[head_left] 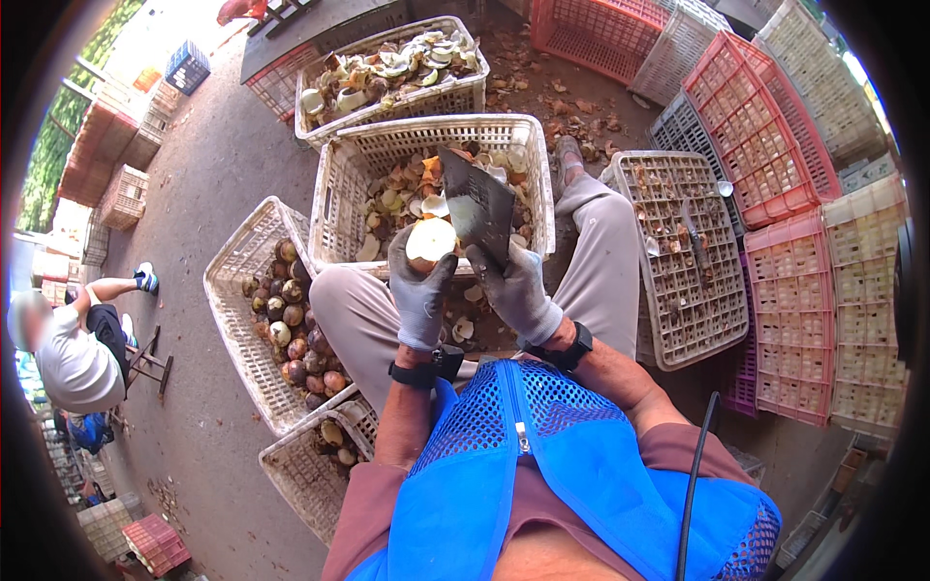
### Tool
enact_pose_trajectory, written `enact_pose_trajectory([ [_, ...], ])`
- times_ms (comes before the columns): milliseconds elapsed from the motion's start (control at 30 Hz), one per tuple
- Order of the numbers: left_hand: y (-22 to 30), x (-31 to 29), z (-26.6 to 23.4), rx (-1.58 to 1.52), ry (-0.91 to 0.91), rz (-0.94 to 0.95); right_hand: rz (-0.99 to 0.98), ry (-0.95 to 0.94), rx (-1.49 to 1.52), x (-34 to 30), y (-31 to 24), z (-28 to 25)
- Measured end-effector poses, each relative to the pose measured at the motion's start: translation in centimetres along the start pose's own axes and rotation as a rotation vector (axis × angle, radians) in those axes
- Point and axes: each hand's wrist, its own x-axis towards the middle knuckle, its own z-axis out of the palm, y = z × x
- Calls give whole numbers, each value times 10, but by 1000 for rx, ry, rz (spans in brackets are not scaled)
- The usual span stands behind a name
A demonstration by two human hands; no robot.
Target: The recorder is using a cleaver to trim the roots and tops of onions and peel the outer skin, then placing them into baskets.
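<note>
Left hand (421,290) cups a pale, half-peeled fruit (431,239); right hand (516,286) grips a cleaver (478,205) against it. The fruit looks firm, probably slippery where cut; best held by its husked base.

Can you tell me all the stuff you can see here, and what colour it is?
Fruit: one, pale, peeled, in left grip.
Cleaver: one, dark blade, in right grip, against the fruit.
Peel crate: one, white, ahead of the knees, holds peelings.
Far crate: one, white, behind it, holds husks.
Brown fruits: many, in a white crate at left.
Flipped crate: one, white, at right.
Stacked crates: several, pink and white, far right.
Other person: one, white top, sitting at left.
Left hand: grey glove, black watch.
Right hand: grey glove, black watch.
</note>
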Motion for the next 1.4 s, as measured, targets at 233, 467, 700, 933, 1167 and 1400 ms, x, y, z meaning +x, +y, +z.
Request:
enact_pose_trajectory([
  [233, -9, 1, -1, 170, 21, 117, 29, 1, 8, -3, -2, 2],
  [467, -2, -3, 0, 41, -47, 22, -36, 37, -152, -10, 17, 7],
  [700, 18, 3, -19, -372, -249, -232, -44, -61, 59, -7, 14, -6],
  [933, 8, 13, -34, -313, -365, -291, -122, -145, -15, -9, 23, -3],
  [1167, 9, 2, -12, -448, -183, -184, -171, 22, -236, -13, 22, 9],
  [1400, -37, -15, -8, -570, 172, -548, -425, -50, -425, -26, 25, 9],
])
